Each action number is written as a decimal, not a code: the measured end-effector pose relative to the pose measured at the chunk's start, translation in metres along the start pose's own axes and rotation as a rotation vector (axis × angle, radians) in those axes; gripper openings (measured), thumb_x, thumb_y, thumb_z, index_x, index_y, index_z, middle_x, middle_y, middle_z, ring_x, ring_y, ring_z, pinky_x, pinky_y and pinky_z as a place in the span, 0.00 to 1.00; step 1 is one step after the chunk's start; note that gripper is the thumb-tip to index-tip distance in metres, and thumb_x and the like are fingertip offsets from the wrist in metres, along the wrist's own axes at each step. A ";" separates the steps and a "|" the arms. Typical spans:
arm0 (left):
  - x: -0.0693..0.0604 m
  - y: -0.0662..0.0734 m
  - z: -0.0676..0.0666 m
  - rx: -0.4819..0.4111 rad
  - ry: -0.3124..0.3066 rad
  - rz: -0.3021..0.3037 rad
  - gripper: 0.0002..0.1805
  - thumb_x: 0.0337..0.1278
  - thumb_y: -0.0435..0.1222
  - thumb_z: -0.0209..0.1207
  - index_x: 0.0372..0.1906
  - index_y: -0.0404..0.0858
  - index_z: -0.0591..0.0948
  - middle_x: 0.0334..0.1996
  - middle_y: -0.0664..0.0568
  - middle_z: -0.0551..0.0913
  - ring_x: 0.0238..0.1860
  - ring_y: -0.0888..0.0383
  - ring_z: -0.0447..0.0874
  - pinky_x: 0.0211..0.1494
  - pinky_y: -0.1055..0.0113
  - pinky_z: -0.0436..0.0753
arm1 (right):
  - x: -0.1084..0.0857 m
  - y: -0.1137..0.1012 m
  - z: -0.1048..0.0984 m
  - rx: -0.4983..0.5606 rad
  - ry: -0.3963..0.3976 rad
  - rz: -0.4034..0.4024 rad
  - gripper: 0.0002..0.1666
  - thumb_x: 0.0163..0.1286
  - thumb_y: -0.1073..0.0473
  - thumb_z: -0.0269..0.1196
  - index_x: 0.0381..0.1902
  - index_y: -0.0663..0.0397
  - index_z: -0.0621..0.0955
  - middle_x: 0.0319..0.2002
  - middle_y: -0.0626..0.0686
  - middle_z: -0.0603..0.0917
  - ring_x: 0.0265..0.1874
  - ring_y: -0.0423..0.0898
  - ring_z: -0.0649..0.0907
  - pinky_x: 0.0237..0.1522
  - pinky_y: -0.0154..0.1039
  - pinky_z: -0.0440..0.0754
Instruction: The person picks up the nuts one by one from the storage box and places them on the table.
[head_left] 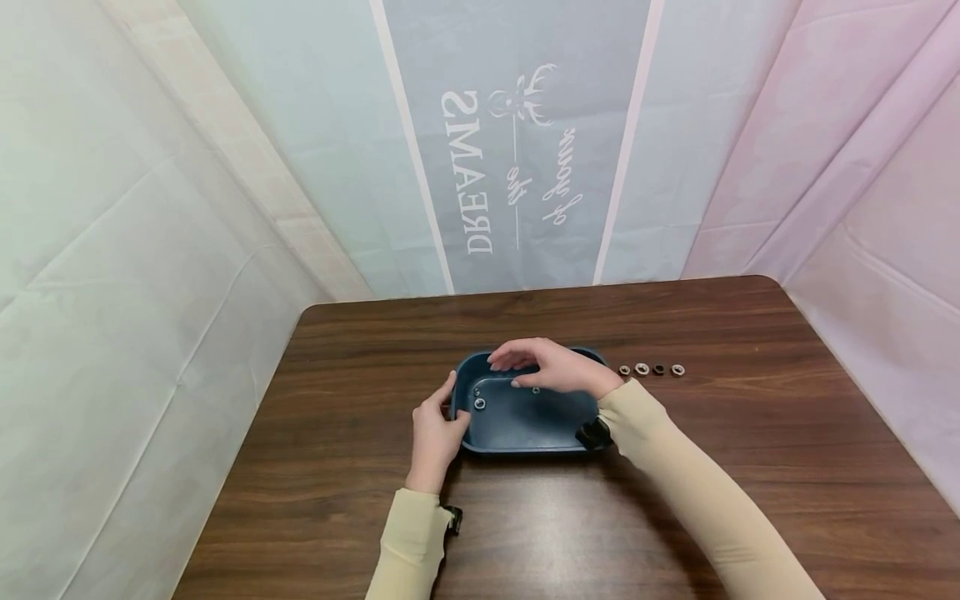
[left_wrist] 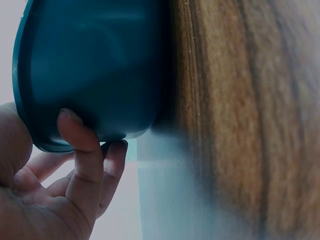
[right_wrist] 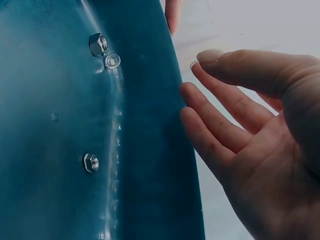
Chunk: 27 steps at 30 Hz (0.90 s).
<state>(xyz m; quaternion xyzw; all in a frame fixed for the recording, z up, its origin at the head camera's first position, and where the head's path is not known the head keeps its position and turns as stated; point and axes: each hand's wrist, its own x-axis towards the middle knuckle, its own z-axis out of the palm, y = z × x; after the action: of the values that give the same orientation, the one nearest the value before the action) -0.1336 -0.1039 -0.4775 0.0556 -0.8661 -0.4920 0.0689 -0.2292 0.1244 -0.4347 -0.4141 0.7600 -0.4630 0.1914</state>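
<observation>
Tray [head_left: 525, 429] in dark blue, round-cornered, sits on the wood-grain table [head_left: 337, 467], just to the right of the left hand [head_left: 437, 433] and beneath the right hand [head_left: 555, 367]. The left hand grasps the tray's near-left end: its thumb hooks over the rim and its fingers lie bent against the outer wall. The right hand hangs above the tray's far side, palm turned inward, fingers loosely bent — released, with nothing visible between thumb and fingertips.

Three metal nuts lie inside the tray. Closest to the left hand, just past its thumb, are a larger hex nut [right_wrist: 98, 44] and a small round-edged nut [right_wrist: 112, 61], close beside each other. Another small flanged nut [right_wrist: 91, 163] lies below the right hand, near the thumb tip as the head view shows it.

Out to the right of the right hand, beyond the tray, four ring-shaped pieces stand in a row on the table. Nearest the wrist is a small silver ring [head_left: 625, 370], then a broader silver ring [head_left: 642, 368], a black ring [head_left: 659, 368] and, farthest from the hand, one more silver ring [head_left: 678, 370] — all apart from each other.
</observation>
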 end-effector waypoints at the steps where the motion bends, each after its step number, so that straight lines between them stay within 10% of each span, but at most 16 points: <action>1: 0.000 0.000 0.000 -0.001 0.000 -0.001 0.36 0.48 0.24 0.61 0.66 0.46 0.73 0.46 0.46 0.83 0.35 0.55 0.80 0.30 0.65 0.80 | 0.001 0.000 0.000 0.001 -0.002 0.004 0.27 0.65 0.70 0.61 0.63 0.59 0.73 0.56 0.58 0.78 0.56 0.56 0.75 0.57 0.53 0.71; 27: 0.000 -0.002 0.001 -0.020 0.000 0.010 0.35 0.48 0.24 0.61 0.66 0.46 0.74 0.44 0.45 0.84 0.34 0.55 0.81 0.33 0.64 0.82 | 0.023 0.014 0.014 -0.005 -0.081 0.031 0.27 0.63 0.73 0.61 0.61 0.60 0.74 0.55 0.58 0.78 0.55 0.57 0.76 0.57 0.51 0.71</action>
<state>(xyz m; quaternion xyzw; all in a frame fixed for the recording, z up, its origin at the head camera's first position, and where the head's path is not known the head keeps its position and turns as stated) -0.1338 -0.1043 -0.4793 0.0507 -0.8614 -0.5002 0.0718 -0.2400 0.1018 -0.4517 -0.4211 0.7591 -0.4408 0.2284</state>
